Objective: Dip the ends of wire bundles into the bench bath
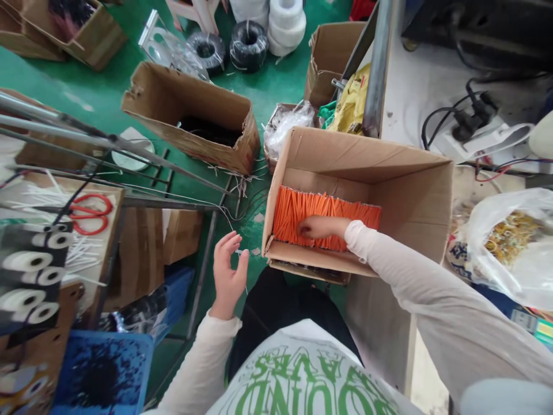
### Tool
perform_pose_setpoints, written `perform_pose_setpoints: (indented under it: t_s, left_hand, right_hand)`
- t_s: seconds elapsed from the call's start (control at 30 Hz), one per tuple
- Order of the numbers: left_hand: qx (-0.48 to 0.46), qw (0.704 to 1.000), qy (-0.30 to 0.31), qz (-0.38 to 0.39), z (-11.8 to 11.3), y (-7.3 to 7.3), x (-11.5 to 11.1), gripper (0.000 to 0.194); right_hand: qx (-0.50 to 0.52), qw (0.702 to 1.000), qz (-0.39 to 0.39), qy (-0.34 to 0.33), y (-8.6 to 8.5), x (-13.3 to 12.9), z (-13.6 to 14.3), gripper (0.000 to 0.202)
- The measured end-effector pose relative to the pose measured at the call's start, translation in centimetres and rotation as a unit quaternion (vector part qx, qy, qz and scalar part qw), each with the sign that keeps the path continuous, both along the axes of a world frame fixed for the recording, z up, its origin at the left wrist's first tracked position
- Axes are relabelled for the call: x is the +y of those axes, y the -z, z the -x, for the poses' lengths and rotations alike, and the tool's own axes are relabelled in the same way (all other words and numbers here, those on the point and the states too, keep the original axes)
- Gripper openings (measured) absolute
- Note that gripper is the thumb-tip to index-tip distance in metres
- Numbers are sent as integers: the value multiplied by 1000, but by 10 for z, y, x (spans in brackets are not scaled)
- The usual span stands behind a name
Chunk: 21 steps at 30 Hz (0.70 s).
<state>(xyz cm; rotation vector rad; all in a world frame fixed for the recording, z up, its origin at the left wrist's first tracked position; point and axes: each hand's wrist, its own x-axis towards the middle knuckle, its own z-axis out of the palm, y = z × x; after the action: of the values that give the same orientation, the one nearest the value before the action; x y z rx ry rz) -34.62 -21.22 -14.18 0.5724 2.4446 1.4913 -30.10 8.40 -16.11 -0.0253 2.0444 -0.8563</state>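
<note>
- While the right hand [319, 227] reaches down into an open brown cardboard box [406, 196], its curled fingertips rest on a dense layer of thin orange strips [287, 216]; whether they pinch any strip, I cannot tell.
- The orange strips lie side by side inside the box, filling the part of its bottom toward its left end.
- The left hand [231, 271] is raised outside the box, to its left and apart from it, palm partly turned up; its fingers are bent and the thumb stands off from them.
- A small, thin whitish piece [240, 252] shows between that thumb and the fingers, too fine to tell whether it is gripped.
- Left of the left hand stands a grey metal frame [203, 271], and beyond it red-handled scissors [90, 214] lie among slim white sticks [82, 253] on a board.
- Above the left hand in the view, a second open carton [190, 115] with dark contents sits on the green floor [259, 202].
- Right of the open box, a clear plastic bag [510, 242] contains a tangle of yellowish pieces.
</note>
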Motion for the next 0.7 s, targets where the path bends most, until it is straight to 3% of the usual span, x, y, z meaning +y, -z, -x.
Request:
perform_pose_setpoints:
  t_s: [0.2, 0.33, 0.47, 0.53, 0.63, 0.7]
  left_hand:
    - [7, 1000, -13, -5, -10, -6, -6, 28]
    - [22, 999, -24, 2, -30, -10, -14, 27]
    - [37, 999, -36, 4, -56, -23, -21, 29]
    - [39, 998, -42, 2, -73, -29, -27, 30]
    - [31, 999, -30, 23, -112, -33, -45, 34]
    - [20, 997, -8, 67, -147, -33, -62, 40]
  right_hand:
    - [-93, 995, 15, -44, -5, 10, -19, 36]
    - [-60, 997, -20, -41, -3, -3, -40, 35]
    - [-28, 998, -36, -31, -10, -7, -43, 38]
    - [-4, 997, -64, -31, -22, -1, -41, 40]
    - [92, 988, -125, -14, -57, 9, -50, 40]
    - [199, 969, -106, 101, -83, 11, -69, 40]
